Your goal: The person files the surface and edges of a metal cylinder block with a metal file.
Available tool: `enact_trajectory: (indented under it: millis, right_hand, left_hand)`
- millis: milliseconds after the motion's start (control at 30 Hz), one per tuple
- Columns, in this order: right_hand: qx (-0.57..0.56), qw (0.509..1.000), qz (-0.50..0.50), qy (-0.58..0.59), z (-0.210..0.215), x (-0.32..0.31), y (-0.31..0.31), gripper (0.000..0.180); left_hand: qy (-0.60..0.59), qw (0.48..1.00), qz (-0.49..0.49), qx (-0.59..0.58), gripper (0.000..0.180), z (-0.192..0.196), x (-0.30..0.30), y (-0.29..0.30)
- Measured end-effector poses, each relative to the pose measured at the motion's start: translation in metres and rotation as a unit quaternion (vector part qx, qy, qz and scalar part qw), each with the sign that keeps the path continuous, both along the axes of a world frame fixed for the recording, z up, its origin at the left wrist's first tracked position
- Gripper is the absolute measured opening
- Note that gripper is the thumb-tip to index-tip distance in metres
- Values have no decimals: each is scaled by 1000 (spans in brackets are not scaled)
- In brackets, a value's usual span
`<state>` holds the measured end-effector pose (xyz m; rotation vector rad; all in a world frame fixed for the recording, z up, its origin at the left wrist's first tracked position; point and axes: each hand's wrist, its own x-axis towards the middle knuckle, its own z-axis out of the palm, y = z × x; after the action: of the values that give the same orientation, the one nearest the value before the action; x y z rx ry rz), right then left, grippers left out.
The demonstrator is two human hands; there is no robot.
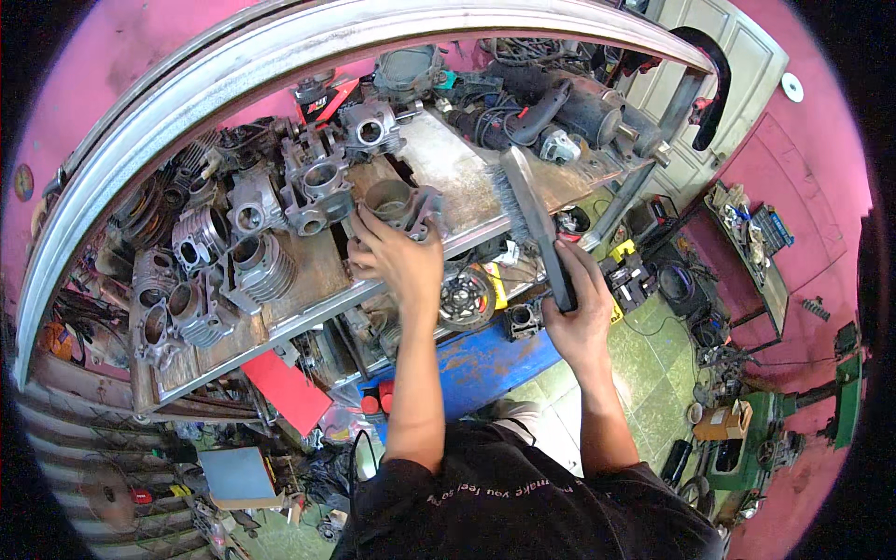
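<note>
My left hand (402, 259) grips an engine cylinder block (390, 199) at the front of the wooden shelf, fingers wrapped round its near side. The round bore of the block faces up. In my right hand (581, 313) is a wire brush (535, 224), held by the lower end of its dark handle. Its bristles point left toward the shelf, and the brush is raised in front of the shelf edge, apart from the block. Left of the block stand a finned cylinder (264, 269) and another cylinder block (324, 183).
The shelf's metal front edge (280, 329) runs below my left hand. Several engine parts crowd its left side; an exhaust muffler (588, 107) lies at the back right. Below are a brake disc wheel (467, 297) and a blue panel (485, 369). A curved metal rail (373, 39) arches overhead.
</note>
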<state>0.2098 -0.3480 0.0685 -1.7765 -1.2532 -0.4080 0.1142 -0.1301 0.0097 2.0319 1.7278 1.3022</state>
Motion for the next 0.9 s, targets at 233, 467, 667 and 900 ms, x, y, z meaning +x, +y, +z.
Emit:
enact_trajectory:
  millis: [233, 467, 667, 900]
  right_hand:
    - [-37, 999, 6, -9, 10, -15, 18, 61]
    - [-81, 994, 72, 26, 23, -38, 35, 65]
    - [-101, 992, 57, -40, 11, -75, 75, 63]
    - [-135, 983, 41, -118, 15, -33, 162, 54]
  left_hand:
    - [-41, 997, 38, -55, 126, 17, 7, -24]
    - [45, 994, -71, -66, 100, 15, -72, 13]
    - [5, 966, -259, 14, 116, -12, -93, 80]
    - [-7, 953, -303, -23, 115, -3, -79, 72]
